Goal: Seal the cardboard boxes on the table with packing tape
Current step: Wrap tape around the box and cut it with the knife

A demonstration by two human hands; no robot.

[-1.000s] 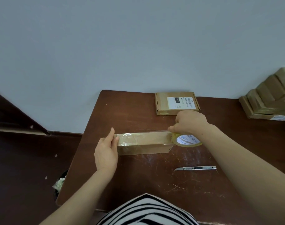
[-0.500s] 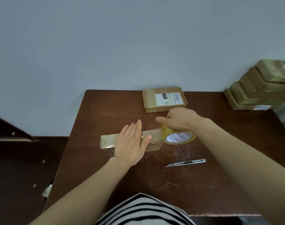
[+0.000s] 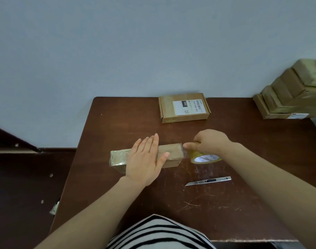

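Scratched brown table (image 3: 117, 123) is carrying 1 slim box (image 3: 171, 152) lying lengthwise near its middle, with a labelled box (image 3: 184, 108) at 12 o'clock, a stack (image 3: 288, 97) at 2 o'clock and a knife (image 3: 207, 182) at 4 o'clock. The box is looking light and stiff, its 9 o'clock end glossy with tape, so it is probably sliding easily; pinning its top is seeming the safest hold. The left hand (image 3: 144, 162) is pressing flat there, fingers straight, gripping nothing. The right hand (image 3: 209, 141) is curling round the roll (image 3: 204, 157) just off the 3 o'clock end, wrist arching downward.
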